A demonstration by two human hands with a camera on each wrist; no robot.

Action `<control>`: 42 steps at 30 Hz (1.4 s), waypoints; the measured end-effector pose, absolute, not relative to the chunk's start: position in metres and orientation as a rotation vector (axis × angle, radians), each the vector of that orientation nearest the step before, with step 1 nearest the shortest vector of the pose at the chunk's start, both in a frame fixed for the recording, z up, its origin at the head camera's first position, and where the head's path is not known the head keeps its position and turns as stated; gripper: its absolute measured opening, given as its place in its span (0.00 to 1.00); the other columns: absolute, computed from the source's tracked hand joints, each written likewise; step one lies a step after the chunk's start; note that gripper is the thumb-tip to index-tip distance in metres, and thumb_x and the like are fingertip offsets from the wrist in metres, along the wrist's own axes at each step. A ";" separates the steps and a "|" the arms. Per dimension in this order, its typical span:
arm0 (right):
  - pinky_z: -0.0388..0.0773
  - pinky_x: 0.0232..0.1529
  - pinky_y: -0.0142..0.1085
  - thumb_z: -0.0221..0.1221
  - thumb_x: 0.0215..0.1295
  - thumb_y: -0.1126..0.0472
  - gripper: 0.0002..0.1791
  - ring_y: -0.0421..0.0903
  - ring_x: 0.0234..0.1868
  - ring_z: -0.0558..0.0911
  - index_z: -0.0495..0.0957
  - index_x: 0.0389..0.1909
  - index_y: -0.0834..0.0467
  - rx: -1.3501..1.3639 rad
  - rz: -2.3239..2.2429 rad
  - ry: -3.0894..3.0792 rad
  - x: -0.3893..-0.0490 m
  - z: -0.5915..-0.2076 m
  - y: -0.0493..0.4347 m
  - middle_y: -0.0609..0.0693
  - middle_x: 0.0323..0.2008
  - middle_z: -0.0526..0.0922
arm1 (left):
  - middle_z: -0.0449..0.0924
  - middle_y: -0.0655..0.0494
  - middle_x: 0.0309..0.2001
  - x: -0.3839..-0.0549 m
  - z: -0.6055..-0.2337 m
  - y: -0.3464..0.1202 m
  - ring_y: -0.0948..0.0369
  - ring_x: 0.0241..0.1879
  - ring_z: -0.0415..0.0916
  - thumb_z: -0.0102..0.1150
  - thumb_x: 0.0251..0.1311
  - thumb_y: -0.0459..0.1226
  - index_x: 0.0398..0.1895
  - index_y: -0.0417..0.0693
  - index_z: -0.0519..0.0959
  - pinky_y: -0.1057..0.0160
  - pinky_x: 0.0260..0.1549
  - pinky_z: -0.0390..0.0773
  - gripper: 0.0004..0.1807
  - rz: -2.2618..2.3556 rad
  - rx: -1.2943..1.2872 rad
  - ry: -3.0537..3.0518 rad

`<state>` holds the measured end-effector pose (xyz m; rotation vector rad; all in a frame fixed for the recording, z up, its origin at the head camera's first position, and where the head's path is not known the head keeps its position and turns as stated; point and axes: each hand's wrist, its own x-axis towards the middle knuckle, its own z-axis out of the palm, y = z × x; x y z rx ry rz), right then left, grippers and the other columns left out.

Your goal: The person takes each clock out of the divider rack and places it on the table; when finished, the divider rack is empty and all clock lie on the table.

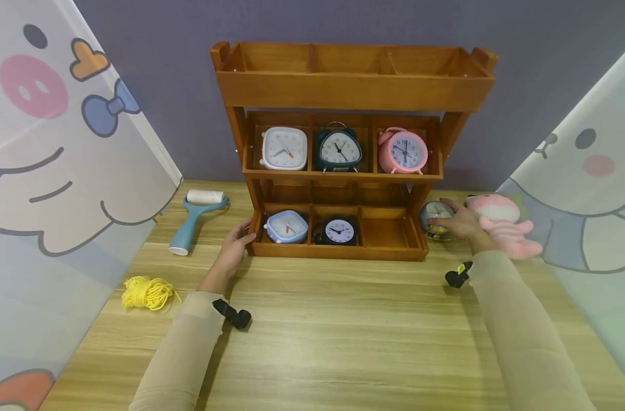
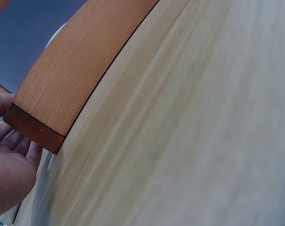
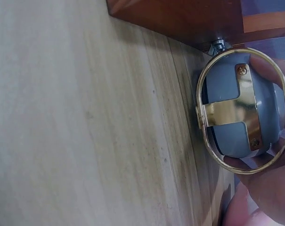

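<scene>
At the lower left corner of the wooden shelf (image 1: 338,252), my left hand (image 1: 235,245) holds the side of the bottom tier. In the left wrist view, the thumb and fingers of that hand (image 2: 12,174) lie on either side of the shelf's end (image 2: 36,128). My right hand (image 1: 461,221) grips a grey-blue clock (image 1: 438,211) just right of the shelf. The right wrist view shows the clock's underside (image 3: 232,136) with a gold ring stand (image 3: 209,136), fingers around its body.
Clocks stand in the shelf: white (image 1: 285,149), dark green (image 1: 339,151) and pink (image 1: 404,153) in the middle tier, blue (image 1: 286,226) and black (image 1: 339,232) below. A lint roller (image 1: 189,225) and yellow cord (image 1: 146,293) lie left, a pink plush toy (image 1: 504,222) right.
</scene>
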<state>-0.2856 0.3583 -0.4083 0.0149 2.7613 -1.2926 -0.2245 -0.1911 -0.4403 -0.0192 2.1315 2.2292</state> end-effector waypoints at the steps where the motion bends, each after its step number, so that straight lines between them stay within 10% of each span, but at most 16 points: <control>1: 0.66 0.52 0.48 0.68 0.60 0.55 0.50 0.64 0.54 0.66 0.48 0.75 0.64 0.013 -1.292 2.761 -0.286 -0.408 0.358 0.75 0.60 0.63 | 0.53 0.36 0.72 -0.226 -0.443 -0.192 0.46 0.68 0.54 0.44 0.70 0.24 0.73 0.30 0.52 0.52 0.65 0.57 0.30 2.230 -0.022 2.133; 29: 0.66 0.57 0.55 0.65 0.63 0.56 0.50 0.67 0.60 0.61 0.44 0.74 0.69 -0.029 -1.339 2.676 -0.289 -0.411 0.360 0.77 0.64 0.56 | 0.53 0.37 0.72 -0.229 -0.448 -0.193 0.46 0.67 0.55 0.43 0.70 0.24 0.73 0.30 0.52 0.53 0.64 0.59 0.30 2.237 -0.038 2.132; 42: 0.50 0.64 0.66 0.56 0.70 0.51 0.45 0.75 0.68 0.49 0.44 0.73 0.72 -0.075 -1.280 2.864 -0.256 -0.382 0.347 0.75 0.71 0.45 | 0.53 0.36 0.71 -0.229 -0.450 -0.192 0.45 0.66 0.55 0.44 0.70 0.24 0.73 0.30 0.52 0.54 0.64 0.60 0.30 2.249 -0.042 2.126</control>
